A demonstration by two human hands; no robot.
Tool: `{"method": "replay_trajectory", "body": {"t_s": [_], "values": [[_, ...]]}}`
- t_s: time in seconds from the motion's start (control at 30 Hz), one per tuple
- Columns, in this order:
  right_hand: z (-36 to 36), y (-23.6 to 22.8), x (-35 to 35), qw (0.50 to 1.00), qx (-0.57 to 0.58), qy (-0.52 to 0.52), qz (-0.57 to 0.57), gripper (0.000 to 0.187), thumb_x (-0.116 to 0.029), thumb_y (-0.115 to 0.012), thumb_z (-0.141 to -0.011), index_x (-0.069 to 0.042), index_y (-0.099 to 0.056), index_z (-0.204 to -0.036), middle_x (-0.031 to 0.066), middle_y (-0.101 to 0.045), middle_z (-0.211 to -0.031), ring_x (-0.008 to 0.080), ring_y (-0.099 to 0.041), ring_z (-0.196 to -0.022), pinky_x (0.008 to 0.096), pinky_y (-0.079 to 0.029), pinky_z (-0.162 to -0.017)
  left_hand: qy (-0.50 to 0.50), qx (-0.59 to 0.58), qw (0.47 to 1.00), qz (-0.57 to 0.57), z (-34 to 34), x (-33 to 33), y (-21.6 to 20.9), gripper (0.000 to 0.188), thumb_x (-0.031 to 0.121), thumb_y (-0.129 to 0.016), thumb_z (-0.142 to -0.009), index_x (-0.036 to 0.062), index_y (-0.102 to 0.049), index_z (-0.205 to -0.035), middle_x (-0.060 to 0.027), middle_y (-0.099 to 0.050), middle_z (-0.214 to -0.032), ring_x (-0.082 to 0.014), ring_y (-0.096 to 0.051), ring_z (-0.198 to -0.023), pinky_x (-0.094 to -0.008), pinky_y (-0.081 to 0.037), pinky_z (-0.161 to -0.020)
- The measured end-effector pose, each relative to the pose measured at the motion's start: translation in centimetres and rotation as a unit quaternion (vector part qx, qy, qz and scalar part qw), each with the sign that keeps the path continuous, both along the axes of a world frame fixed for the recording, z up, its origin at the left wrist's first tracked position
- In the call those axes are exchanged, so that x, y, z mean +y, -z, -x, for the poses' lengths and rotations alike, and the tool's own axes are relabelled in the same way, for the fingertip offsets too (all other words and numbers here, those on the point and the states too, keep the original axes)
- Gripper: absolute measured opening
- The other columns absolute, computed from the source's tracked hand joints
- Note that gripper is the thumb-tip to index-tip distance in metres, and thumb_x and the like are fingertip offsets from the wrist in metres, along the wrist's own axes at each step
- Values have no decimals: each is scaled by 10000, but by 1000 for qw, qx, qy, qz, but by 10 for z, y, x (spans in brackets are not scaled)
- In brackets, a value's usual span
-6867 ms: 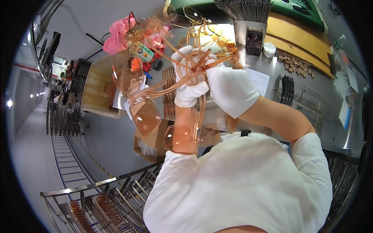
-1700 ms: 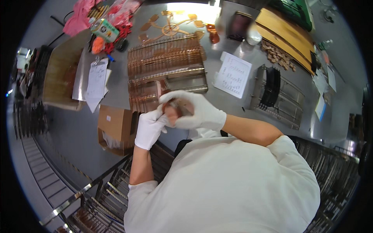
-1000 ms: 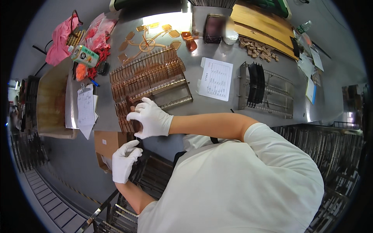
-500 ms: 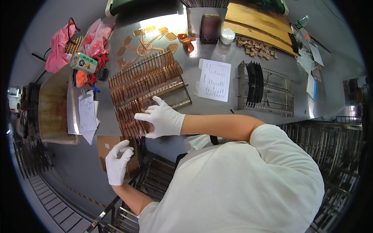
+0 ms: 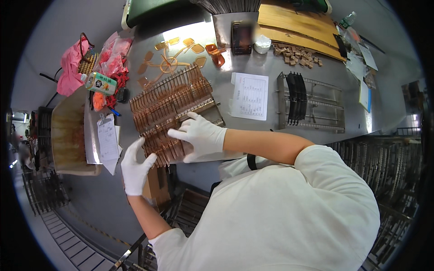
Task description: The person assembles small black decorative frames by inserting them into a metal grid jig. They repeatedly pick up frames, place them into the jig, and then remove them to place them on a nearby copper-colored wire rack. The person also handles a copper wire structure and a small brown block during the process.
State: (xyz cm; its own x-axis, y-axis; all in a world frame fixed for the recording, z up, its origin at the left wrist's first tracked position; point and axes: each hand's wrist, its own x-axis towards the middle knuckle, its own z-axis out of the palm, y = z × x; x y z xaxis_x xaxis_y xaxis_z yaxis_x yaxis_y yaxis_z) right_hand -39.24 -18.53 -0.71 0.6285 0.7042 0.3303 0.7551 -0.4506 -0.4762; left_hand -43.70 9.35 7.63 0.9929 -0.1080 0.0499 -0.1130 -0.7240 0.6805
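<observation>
A metal rack (image 5: 210, 109) lies at a slant on the table, lined with rows of thin, curved, translucent brown strips (image 5: 156, 93). My right hand (image 5: 201, 137), in a white glove, is over the near right part of the rack, thumb and forefinger spread beside the strips. Also white-gloved, my left hand (image 5: 137, 169) is at the rack's near left corner. Its thumb and forefinger stand apart around the end strips (image 5: 151, 147). Whether its fingertips touch the strips I cannot tell.
Right of a printed sheet (image 5: 250, 95), a second metal rack (image 5: 325, 103) holds black curved strips (image 5: 296, 97). Behind lie amber pieces joined to a ring (image 5: 168, 64), a phone (image 5: 241, 38) and small brown blocks (image 5: 296, 55). A bottle (image 5: 100, 83) and clipboard (image 5: 107, 137) are at left.
My left hand has moved up to the rack's near left corner, its thumb and forefinger spreading. My right hand stays over the rack with fingers apart. The view has shifted slightly.
</observation>
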Motion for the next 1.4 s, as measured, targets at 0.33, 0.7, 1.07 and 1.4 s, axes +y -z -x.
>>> {"method": "replay_trajectory", "body": {"t_s": [0.33,0.7,1.07,1.4], "values": [[-8,-24,-7,992,3,-45,118,947,-595,-809,-732,-238,-458,-1536,132,-668,-921,320,-677,-918,446,-484,-865,79,-24,992,91,-36,-3,4,594,421,-554,-1058,-25,-551,-1450,-194,-589,-1473,-312,-522,-1409,-397,-351,-1196],[-9,14,-39,997,60,47,9,571,-384,-705,-902,-109,-537,-1374,143,-684,-900,354,-694,-885,473,-544,-820,370,-54,888,-269,-49,-40,21,852,656,-509,-975,72,-412,-1587,-199,-354,-1660,-440,-321,-1525,-532,-250,-1249],[-3,29,-40,995,37,55,77,435,-384,-712,-903,-143,-608,-1250,85,-712,-884,305,-714,-841,442,-553,-763,397,-96,866,-288,-50,-28,22,856,684,-524,-939,71,-477,-1535,-228,-428,-1595,-501,-397,-1444,-593,-293,-1201],[-3,33,-39,993,38,63,90,413,-383,-705,-913,-151,-607,-1240,76,-711,-880,288,-717,-829,427,-558,-750,390,-61,892,-220,-67,-31,26,840,687,-544,-933,79,-517,-1512,-239,-457,-1573,-489,-418,-1437,-580,-303,-1202]]}}
